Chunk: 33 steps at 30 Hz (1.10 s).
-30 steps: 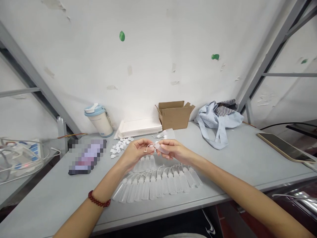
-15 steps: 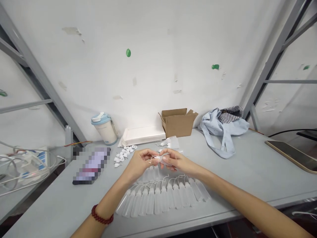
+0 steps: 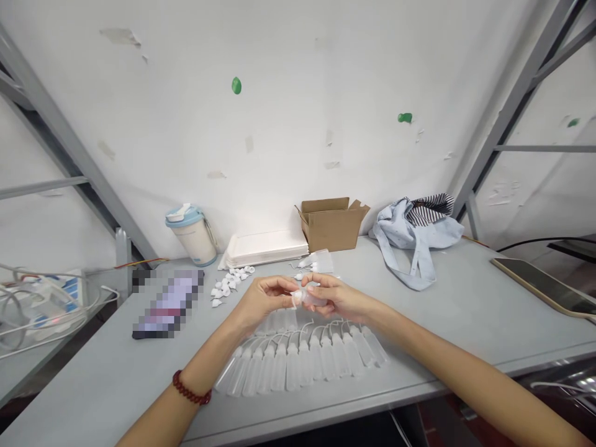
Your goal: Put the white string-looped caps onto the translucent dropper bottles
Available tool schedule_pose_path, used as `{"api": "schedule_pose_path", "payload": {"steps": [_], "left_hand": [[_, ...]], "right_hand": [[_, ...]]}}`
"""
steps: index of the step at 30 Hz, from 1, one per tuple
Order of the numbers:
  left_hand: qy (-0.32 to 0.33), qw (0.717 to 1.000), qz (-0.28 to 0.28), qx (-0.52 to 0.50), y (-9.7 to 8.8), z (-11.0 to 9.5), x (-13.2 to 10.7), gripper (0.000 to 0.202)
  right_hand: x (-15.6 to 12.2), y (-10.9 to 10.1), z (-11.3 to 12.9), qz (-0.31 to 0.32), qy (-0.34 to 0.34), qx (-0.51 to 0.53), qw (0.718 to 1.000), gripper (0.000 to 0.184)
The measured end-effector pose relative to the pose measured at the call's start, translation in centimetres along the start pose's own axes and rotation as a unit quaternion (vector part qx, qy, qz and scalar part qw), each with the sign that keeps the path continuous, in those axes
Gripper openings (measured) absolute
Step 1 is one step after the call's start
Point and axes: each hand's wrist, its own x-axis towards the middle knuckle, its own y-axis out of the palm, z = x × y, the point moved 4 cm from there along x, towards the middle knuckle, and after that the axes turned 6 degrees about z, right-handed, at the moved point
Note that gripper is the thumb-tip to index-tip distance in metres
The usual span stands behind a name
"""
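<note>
A small translucent plastic bottle is held up over the desk between both hands. My right hand has its fingers wrapped round the bottle's body. At the bottle's neck, my left hand pinches a white nozzle cap. Below the hands lies a row of similar bottles with thin curved nozzles. Another group of clear bottles lies behind that row, partly covered by my left hand. Several loose white caps are scattered to the left of the hands.
Along the wall stand a cup with a blue lid, a stack of white trays, an open cardboard box and a light blue cloth bag. Phones lie at left and right. More bottles lie by the box.
The bottle between my hands has turned so its body now shows toward the right. My fingers have shifted on the cap. The whole view has tilted slightly; the lying bottles stay in place.
</note>
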Motion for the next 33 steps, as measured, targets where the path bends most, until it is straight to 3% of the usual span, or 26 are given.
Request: {"api": "schedule_pose_path", "payload": {"steps": [5, 10, 15, 20, 25, 29, 33], "left_hand": [[0.005, 1.0, 0.002, 0.029, 0.0, -0.2, -0.1, 0.018], [-0.039, 0.996, -0.029, 0.07, 0.0, -0.4, -0.2, 0.023], [-0.052, 0.996, 0.004, 0.076, 0.3, -0.5, -0.2, 0.025], [-0.02, 0.997, 0.009, 0.074, 0.7, -0.8, -0.3, 0.025], [0.051, 0.994, -0.021, 0.099, 0.7, -1.0, -0.4, 0.016], [0.072, 0.99, -0.031, 0.114, 0.7, -1.4, -0.5, 0.017], [0.031, 0.993, -0.03, 0.108, 0.7, -1.3, -0.5, 0.025]], "right_hand": [[0.1, 0.0, 0.0, 0.017, 0.008, 0.013, 1.0, 0.029], [0.0, 0.5, 0.3, -0.039, -0.026, -0.087, 0.995, 0.029], [-0.2, 1.1, 0.2, -0.089, -0.054, -0.174, 0.979, 0.032], [-0.2, 0.7, 0.0, -0.061, -0.004, -0.077, 0.995, 0.034], [-0.3, 0.3, -0.2, -0.053, 0.044, 0.023, 0.997, 0.035], [-0.4, 0.3, 0.0, -0.051, 0.026, 0.022, 0.998, 0.034], [-0.5, 0.4, 0.4, -0.046, 0.009, -0.012, 0.999, 0.034]]}}
